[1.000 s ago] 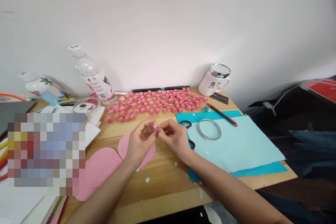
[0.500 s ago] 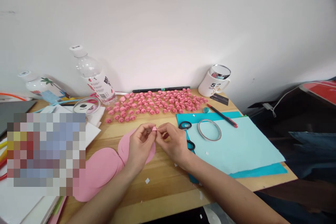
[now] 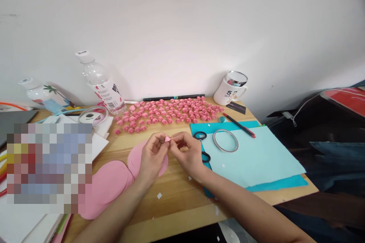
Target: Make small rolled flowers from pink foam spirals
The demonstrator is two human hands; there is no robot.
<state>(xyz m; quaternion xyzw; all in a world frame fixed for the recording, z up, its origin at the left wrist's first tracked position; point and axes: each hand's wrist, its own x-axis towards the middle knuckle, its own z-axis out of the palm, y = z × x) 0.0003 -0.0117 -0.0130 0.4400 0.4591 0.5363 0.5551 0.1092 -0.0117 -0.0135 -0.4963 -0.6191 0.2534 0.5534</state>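
Between my fingertips is a small piece of pink paper (image 3: 167,139); whether it is rolled I cannot make out. My left hand (image 3: 152,155) pinches it from the left, and my right hand (image 3: 186,152) grips its other side with thumb and forefinger. Under and beside my left hand lie pink paper circles (image 3: 107,182), overlapping on the wooden table. Beyond both hands spreads a crowd of small rolled pink paper roses (image 3: 168,112). Close to my right hand, black-handled scissors (image 3: 205,156) rest with their blades hidden.
Light blue paper (image 3: 256,155) lies on the right, bearing a roll of tape (image 3: 225,140). Near it are a red-and-black pen (image 3: 239,125) and a white mug (image 3: 228,89). A clear bottle (image 3: 102,83) stands back left, behind stacked papers (image 3: 99,138). Tiny white scraps (image 3: 159,196) dot the table.
Both hands stay together on the pink paper, with only a slight shift of the fingers. The whole view has moved a little; the objects on the table keep their places.
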